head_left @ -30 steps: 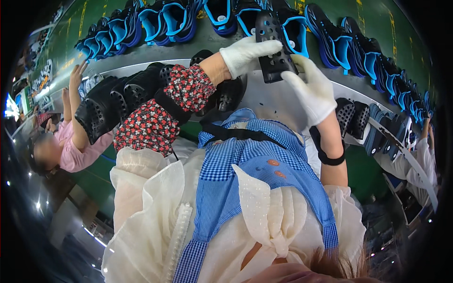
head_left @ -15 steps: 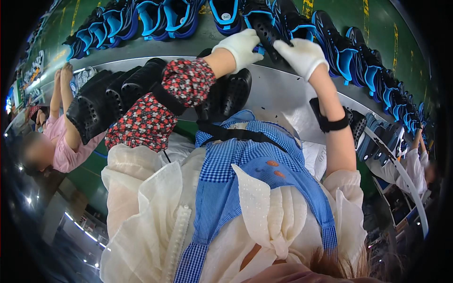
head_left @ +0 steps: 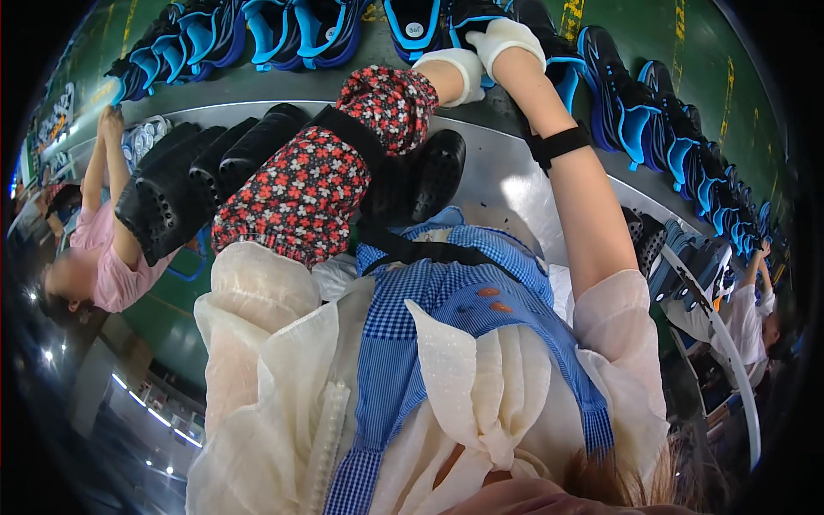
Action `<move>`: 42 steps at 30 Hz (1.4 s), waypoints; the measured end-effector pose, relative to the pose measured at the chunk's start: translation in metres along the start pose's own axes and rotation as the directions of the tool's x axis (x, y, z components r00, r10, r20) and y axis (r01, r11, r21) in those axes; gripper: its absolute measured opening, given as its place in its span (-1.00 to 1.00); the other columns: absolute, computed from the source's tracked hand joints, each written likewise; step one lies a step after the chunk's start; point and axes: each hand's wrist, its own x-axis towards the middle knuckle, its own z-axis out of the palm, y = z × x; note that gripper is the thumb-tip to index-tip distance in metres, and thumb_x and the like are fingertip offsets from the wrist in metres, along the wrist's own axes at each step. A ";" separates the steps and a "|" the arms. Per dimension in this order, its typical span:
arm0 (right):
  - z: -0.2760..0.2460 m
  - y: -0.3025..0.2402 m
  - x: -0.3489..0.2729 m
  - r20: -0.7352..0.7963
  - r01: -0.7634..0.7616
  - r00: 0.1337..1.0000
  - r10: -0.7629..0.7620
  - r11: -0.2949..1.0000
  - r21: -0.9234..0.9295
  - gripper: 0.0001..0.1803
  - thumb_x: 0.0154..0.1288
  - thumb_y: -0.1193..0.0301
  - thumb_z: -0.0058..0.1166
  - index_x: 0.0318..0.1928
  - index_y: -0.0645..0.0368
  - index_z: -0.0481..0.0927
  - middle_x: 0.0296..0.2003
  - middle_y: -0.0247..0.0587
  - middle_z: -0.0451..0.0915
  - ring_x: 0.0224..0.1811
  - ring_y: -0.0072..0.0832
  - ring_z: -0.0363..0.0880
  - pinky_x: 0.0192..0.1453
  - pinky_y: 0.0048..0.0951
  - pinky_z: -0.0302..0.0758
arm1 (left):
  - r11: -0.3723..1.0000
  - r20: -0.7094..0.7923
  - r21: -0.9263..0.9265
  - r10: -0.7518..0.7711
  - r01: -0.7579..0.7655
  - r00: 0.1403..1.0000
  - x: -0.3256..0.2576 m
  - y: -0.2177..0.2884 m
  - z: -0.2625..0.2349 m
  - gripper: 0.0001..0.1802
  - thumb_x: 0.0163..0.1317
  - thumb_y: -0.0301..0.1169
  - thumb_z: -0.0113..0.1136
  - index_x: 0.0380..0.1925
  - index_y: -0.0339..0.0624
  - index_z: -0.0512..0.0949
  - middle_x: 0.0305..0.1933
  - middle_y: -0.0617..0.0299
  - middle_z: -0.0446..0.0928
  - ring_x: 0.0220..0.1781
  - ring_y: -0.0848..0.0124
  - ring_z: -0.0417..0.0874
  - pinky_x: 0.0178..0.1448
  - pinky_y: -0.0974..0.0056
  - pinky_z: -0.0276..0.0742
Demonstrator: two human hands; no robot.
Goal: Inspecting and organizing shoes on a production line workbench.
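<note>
Perhaps steadying a black, blue-lined fabric shoe (head_left: 470,10), the white-gloved left hand (head_left: 457,74) sits by its heel, the white-gloved right hand (head_left: 510,43) at its opening; grips cannot be told.

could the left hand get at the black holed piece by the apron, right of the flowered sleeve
Probably yes: the black holed piece lies mostly uncovered on the metal surface, and nothing seems to stand between it and the left hand, which is up by the shoes.
</note>
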 end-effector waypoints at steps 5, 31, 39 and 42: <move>-0.003 -0.027 0.009 0.071 -0.029 0.997 0.025 0.998 0.059 -0.54 0.13 -0.01 -0.01 -0.15 0.05 0.62 -0.17 0.03 0.58 -0.09 -0.12 0.56 -0.01 -0.21 0.49 | 0.986 0.290 0.168 -0.036 -0.014 0.956 0.021 -0.005 -0.001 -0.52 0.25 -0.01 -0.14 0.04 -0.01 0.46 0.09 0.16 0.47 0.12 0.19 0.45 0.23 0.21 0.31; -0.014 -0.023 0.017 0.061 -0.004 0.998 -0.011 0.971 0.240 -0.72 0.08 0.37 0.08 -0.15 0.07 0.64 -0.11 -0.19 0.61 -0.06 -0.31 0.59 -0.06 -0.29 0.52 | 0.651 0.336 0.645 0.229 -0.400 0.914 0.057 -0.052 0.013 -0.61 0.21 -0.24 -0.03 0.03 -0.04 0.46 0.08 0.08 0.47 0.08 0.08 0.50 0.09 0.13 0.44; -0.045 -0.006 -0.043 0.082 0.221 0.954 -0.287 0.863 0.455 -0.62 0.22 0.19 -0.16 -0.10 0.15 0.53 -0.21 -0.07 0.59 -0.11 -0.16 0.55 -0.03 -0.23 0.46 | 0.972 0.005 0.195 0.135 -0.134 0.991 0.091 -0.148 0.075 -0.47 0.12 -0.11 0.11 0.07 -0.10 0.42 0.07 -0.02 0.45 0.12 0.05 0.43 0.15 0.16 0.37; -0.031 0.069 -0.106 -0.334 0.385 0.911 -0.242 0.790 0.477 -0.61 0.24 0.15 -0.09 -0.03 0.09 0.51 -0.19 -0.09 0.57 -0.13 -0.19 0.53 -0.02 -0.30 0.44 | 0.985 0.074 0.158 0.054 -0.065 0.996 0.078 -0.083 0.041 -0.41 0.10 -0.13 0.13 0.12 -0.12 0.36 0.07 -0.06 0.44 0.10 0.03 0.44 0.14 0.15 0.38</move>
